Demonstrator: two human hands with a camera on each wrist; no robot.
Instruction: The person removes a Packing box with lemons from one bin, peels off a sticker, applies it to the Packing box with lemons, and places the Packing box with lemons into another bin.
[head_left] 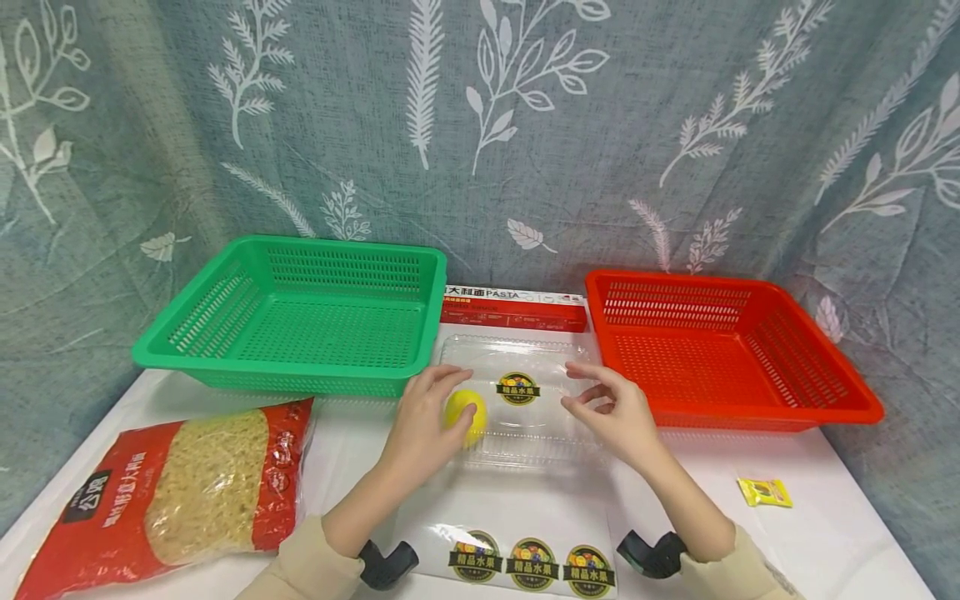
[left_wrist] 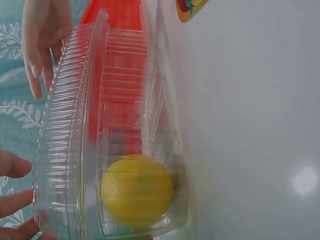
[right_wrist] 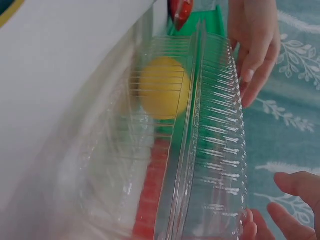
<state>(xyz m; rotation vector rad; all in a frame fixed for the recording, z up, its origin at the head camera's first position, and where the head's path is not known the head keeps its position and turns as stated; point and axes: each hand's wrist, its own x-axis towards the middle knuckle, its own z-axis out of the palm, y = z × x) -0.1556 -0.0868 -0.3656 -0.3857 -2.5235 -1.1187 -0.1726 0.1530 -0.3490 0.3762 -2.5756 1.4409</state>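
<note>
A clear plastic clamshell box (head_left: pixel 540 437) stands in the middle of the table, with a round fruit label (head_left: pixel 518 388) on top. Inside its left end lies a yellow lemon (left_wrist: pixel 137 190), seen through the ribbed wall. My left hand (head_left: pixel 427 421) is at the box's left end, fingers loosely bent and thumb apart. Opposite it, my right hand (head_left: pixel 615 412) hovers by the right end, thumb and fingers spread. In the right wrist view, fingertips of the right hand (right_wrist: pixel 295 205) are near the lid's rim. Whether either hand touches the box is hard to tell.
A green basket (head_left: pixel 292 364) stands at the back left and a red basket (head_left: pixel 738 408) at the back right. Between them lies a red pasta box (head_left: pixel 517 315). A pasta bag (head_left: pixel 202 492), a label sheet (head_left: pixel 525 508) and a small yellow packet (head_left: pixel 765 492) lie nearer.
</note>
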